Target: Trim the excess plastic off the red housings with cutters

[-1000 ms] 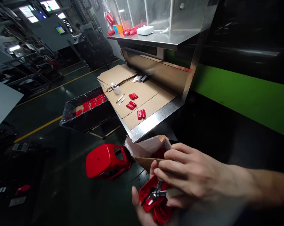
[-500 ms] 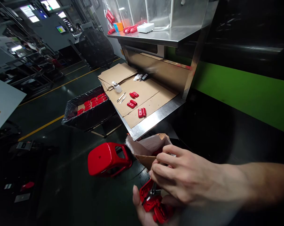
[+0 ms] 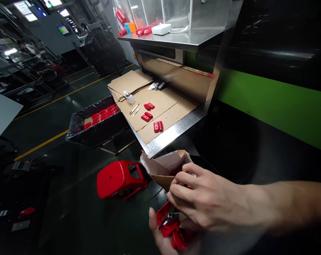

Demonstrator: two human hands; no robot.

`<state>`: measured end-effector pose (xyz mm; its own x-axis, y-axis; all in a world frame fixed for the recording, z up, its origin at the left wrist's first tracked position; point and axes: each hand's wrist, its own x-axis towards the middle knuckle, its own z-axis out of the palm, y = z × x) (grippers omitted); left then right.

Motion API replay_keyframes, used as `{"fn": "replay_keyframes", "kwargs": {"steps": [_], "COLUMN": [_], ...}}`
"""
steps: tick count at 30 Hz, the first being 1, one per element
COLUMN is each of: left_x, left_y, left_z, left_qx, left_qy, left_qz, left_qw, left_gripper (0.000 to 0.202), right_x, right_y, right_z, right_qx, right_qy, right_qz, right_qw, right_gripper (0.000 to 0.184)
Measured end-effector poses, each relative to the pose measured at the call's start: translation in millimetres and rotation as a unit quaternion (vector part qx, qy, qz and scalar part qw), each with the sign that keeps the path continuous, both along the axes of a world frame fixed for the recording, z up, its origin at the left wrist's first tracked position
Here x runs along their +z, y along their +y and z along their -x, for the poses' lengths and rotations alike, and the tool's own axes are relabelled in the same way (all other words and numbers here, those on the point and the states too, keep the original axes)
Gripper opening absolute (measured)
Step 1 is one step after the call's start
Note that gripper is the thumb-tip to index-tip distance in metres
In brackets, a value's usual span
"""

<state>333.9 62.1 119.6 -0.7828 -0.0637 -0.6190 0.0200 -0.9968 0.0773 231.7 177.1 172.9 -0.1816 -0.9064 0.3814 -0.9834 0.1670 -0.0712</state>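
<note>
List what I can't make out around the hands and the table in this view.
Tool: head view; its handles are hidden by the right hand.
Left hand: head view; cut off by the bottom edge, its fingers mostly behind the red parts and the right hand.
Bag: head view; its near wall and the right hand hide most of its contents.
Markings on the red pieces on the table: head view; too small to read.

Bare right hand [image 3: 205, 200], fingers curled, back up, partly covers bare left hand [image 3: 162, 243]. Left is cupped palm-up, thumb [image 3: 152, 217] raised.
</note>
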Motion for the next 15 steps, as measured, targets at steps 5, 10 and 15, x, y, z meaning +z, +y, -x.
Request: {"fn": "replay_keyframes", "kwargs": {"steps": [5,10,15], "left_x": [-2.8,-7.1,-13.2], "left_y": [0.0,-1.1,-0.1], "left_z": [-2.9,-2.1,3.8], "left_qx": [0.002,-0.058,-0.031], "left_qy": [-0.006,0.112,0.208], "left_qz": [-0.022,-0.042,-0.042], "left_qw": [1.000,0.991,0.977], "left_gripper": [0.015,0.027,0.048], "right_x": [2.8,-5.3,-7.0], "right_y": [-1.2,-1.6,9.3], "right_z": [2.0,4.4,3.8], "right_qx": [0.017,0.028,-0.025], "right_qy": [-0.001,-0.012,-0.038], "right_qz": [-0.019,0.000,0.030], "right_qw": [1.000,1.000,0.999], "right_gripper": [0.020,0.020,0.038]}}
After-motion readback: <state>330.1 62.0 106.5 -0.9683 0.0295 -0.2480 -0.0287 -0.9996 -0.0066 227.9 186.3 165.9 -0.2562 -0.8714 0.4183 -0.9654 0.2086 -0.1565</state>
